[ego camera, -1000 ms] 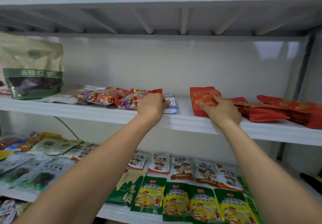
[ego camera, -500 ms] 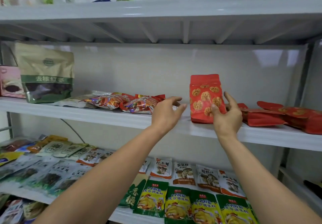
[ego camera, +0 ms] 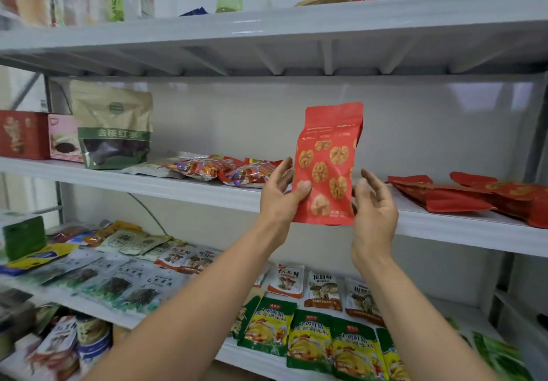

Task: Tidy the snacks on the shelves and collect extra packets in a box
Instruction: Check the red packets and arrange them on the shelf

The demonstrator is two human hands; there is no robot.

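Early yet — our left hand pinches the red walnut pouch, right hand slack beside it — flat red pouches at the shelf right end lie untidied.

The upright packet at centre is bright red, scattered with golden-brown walnut halves, with small pale print near its top. The flat packets at right are the same red. At left, a tan pouch carries a green band and a dark window, beside a pink box and a dark red box. The shelves are pale grey-white. At lower centre, the sachets are green and yellow.
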